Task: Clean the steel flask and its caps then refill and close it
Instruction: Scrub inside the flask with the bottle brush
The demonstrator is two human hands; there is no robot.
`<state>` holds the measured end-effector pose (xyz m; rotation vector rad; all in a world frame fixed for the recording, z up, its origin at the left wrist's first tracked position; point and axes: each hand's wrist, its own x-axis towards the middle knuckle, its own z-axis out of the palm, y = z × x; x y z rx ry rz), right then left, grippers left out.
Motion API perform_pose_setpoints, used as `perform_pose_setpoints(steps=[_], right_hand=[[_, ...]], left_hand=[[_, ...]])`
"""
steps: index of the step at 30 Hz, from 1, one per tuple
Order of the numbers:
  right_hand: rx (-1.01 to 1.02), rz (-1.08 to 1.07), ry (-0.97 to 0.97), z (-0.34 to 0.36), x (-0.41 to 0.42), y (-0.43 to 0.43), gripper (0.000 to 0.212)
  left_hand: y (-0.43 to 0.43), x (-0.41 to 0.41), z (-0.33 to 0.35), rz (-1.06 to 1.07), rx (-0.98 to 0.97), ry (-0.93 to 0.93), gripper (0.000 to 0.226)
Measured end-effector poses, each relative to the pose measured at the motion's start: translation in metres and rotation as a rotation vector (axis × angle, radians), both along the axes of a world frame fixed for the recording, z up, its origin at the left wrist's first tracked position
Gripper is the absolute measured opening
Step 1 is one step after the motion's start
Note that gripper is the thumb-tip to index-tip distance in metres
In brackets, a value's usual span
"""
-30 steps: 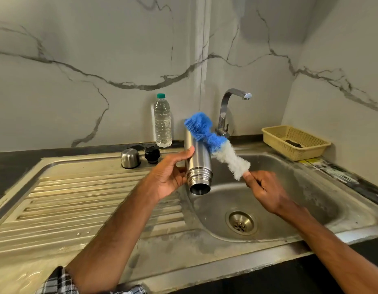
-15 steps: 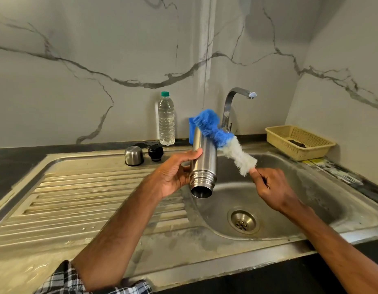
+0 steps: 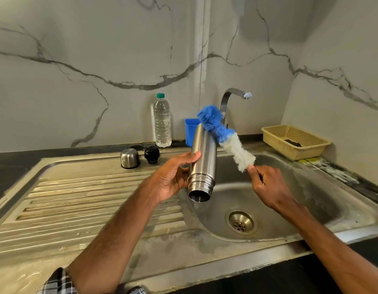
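Note:
My left hand (image 3: 173, 177) grips the steel flask (image 3: 203, 160) over the sink basin (image 3: 307, 187), its open threaded mouth tilted down toward me. My right hand (image 3: 268, 185) holds the handle of a blue and white bottle brush (image 3: 225, 136); the blue bristle end lies against the flask's far end, on the outside. The steel cap (image 3: 130, 158) and the black inner cap (image 3: 151, 154) stand on the back of the draining board (image 3: 77, 198).
A clear water bottle with a green cap (image 3: 162, 120) stands by the wall, a blue container (image 3: 191, 130) beside it. The tap (image 3: 232, 98) arches over the basin with no water running. A yellow basket (image 3: 295, 141) sits at the right. The drain (image 3: 241, 222) is below the flask.
The flask and brush have stayed together over the basin, the brush shifting slightly along the flask's outside. The blue container behind the flask has come into sight.

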<state>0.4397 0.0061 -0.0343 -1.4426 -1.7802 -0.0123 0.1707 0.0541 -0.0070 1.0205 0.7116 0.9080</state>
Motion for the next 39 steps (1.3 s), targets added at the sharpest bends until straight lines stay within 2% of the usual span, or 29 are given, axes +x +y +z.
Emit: perform_pose_setpoints(steps=[4,8,12,16,20,26,30,36,39], right_hand=[[0.037,0.088,-0.044,0.0,-0.001,-0.008,0.052],[-0.032,0.003,0.005,0.003,0.0,-0.005,0.05],[-0.035,0.04,-0.052,0.002,0.0,-0.009,0.049],[-0.059,-0.079,0.06,0.005,0.005,-0.003,0.05],[0.021,0.011,0.018,0.001,0.003,-0.008,0.05],[-0.074,-0.103,0.058,0.001,0.009,0.001,0.048],[-0.061,-0.052,0.052,0.0,0.004,-0.004,0.05],[-0.082,0.045,-0.02,-0.004,0.0,-0.004,0.05],[-0.062,0.132,-0.033,-0.003,-0.007,-0.007,0.05]], left_hand=[[-0.003,0.0,0.001,0.002,0.01,-0.006,0.047],[-0.001,-0.001,0.0,-0.004,0.016,0.012,0.053],[0.001,0.0,-0.002,-0.013,0.045,0.056,0.053],[0.003,-0.002,-0.004,-0.08,0.026,0.048,0.051],[0.0,-0.002,-0.003,-0.1,0.025,0.039,0.052],[0.001,-0.006,-0.004,-0.153,-0.093,-0.127,0.067],[0.002,-0.005,-0.006,-0.18,-0.152,-0.236,0.067],[0.009,-0.004,-0.011,-0.116,-0.072,-0.217,0.084],[0.01,-0.008,-0.009,-0.071,-0.1,-0.256,0.075]])
